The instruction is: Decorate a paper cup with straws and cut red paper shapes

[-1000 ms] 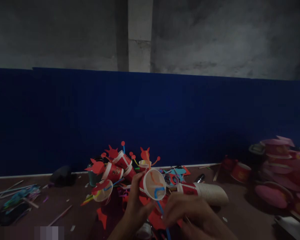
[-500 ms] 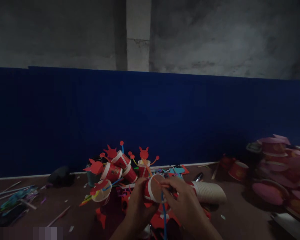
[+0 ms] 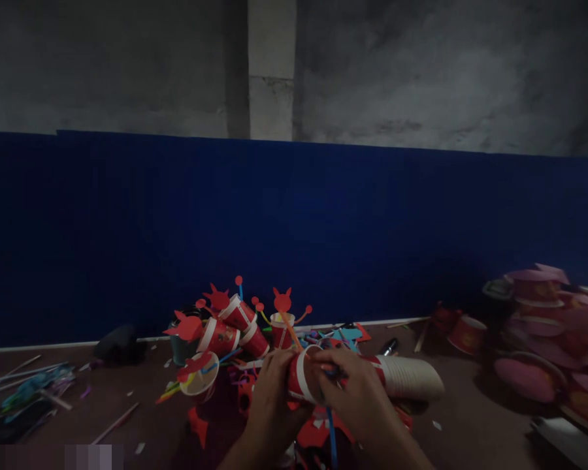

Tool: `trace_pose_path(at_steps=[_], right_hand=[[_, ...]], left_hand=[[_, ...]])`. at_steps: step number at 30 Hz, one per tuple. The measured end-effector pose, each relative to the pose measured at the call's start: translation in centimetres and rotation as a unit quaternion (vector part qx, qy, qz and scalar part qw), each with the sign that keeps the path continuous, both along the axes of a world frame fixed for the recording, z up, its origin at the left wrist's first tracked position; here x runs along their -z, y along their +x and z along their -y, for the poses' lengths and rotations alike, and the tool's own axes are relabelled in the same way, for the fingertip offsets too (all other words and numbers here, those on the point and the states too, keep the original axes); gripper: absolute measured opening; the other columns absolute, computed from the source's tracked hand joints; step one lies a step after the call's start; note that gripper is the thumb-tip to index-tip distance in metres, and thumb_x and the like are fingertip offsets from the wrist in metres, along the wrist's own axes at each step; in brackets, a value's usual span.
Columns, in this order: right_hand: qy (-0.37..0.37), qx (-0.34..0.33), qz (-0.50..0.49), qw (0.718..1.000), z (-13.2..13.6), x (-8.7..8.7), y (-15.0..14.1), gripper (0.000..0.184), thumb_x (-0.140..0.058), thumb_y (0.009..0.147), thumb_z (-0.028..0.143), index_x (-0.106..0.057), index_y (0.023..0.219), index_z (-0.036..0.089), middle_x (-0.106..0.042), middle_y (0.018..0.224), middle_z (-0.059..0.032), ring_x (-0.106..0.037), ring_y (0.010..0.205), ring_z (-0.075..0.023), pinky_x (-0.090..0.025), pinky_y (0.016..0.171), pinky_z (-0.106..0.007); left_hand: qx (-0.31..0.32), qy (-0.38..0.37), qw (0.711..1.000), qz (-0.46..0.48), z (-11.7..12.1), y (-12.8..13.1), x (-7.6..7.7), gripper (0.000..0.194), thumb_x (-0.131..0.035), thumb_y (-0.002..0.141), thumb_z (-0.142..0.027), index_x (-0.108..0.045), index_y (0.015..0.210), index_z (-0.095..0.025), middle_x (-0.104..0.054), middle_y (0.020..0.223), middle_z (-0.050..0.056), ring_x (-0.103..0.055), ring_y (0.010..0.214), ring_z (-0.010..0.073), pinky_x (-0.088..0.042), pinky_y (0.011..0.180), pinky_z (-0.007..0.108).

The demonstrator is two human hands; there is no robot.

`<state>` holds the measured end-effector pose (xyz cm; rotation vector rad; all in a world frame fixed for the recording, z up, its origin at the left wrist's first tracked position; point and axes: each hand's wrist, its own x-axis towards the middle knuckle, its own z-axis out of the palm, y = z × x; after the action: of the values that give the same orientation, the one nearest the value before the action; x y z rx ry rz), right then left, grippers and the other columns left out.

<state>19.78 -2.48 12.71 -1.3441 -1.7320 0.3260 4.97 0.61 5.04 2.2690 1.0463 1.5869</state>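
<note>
My left hand (image 3: 270,398) is wrapped round a red paper cup (image 3: 300,377) with a white rim, held on its side low in the middle of the view. My right hand (image 3: 355,391) covers the cup's open mouth, its fingers closed at the rim where a blue straw (image 3: 332,437) comes out and hangs down. An orange straw (image 3: 290,332) sticks up from the cup. Just behind lies a heap of finished red cup figures (image 3: 230,326) with red paper ears and straw arms.
A stack of white-and-red paper cups (image 3: 406,376) lies on its side right of my hands. Pink and red bowls and lids (image 3: 543,326) pile up at far right. Loose straws and scraps (image 3: 29,388) litter the brown table at left. A blue panel (image 3: 294,228) backs the table.
The cup turned from mouth facing me to lying sideways. My right hand rose from below the cup to cover its mouth, and the blue straw inside is now mostly hidden.
</note>
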Motion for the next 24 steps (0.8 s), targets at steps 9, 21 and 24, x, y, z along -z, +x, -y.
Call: trace_pose_path(at_steps=[9,21,24], right_hand=[[0.018,0.005,-0.087,0.996,-0.4,1.1,-1.3,0.015,-0.052,0.070,0.017,-0.067,0.070,0.019,-0.064,0.071,-0.0041,-0.060,0.067,-0.0187,-0.047,0.062,-0.028],[-0.040,-0.027,-0.104,0.993,-0.4,-1.5,1.4,0.026,-0.053,0.078,0.035,-0.067,0.093,0.019,-0.069,0.089,-0.0070,-0.063,0.078,-0.0211,-0.050,0.068,-0.031],[-0.007,-0.027,-0.062,0.998,-0.8,-1.2,1.4,0.021,-0.056,0.076,0.034,-0.070,0.081,0.020,-0.068,0.085,-0.0065,-0.062,0.080,-0.0212,-0.049,0.070,-0.032]], left_hand=[[-0.031,0.037,0.999,-0.006,0.1,0.2,0.3,0.065,-0.065,0.059,-0.014,-0.038,0.118,-0.022,-0.055,0.110,0.010,-0.054,0.101,0.0270,-0.047,0.082,0.040],[-0.020,-0.117,0.987,0.105,-0.2,0.3,0.7,0.060,-0.059,0.074,-0.025,-0.032,0.127,-0.019,-0.049,0.119,0.015,-0.054,0.107,0.0262,-0.052,0.080,0.040],[0.023,-0.168,0.974,0.152,-0.4,0.6,1.1,0.058,-0.058,0.075,-0.025,-0.032,0.126,-0.018,-0.047,0.124,0.016,-0.053,0.110,0.0258,-0.054,0.077,0.035]])
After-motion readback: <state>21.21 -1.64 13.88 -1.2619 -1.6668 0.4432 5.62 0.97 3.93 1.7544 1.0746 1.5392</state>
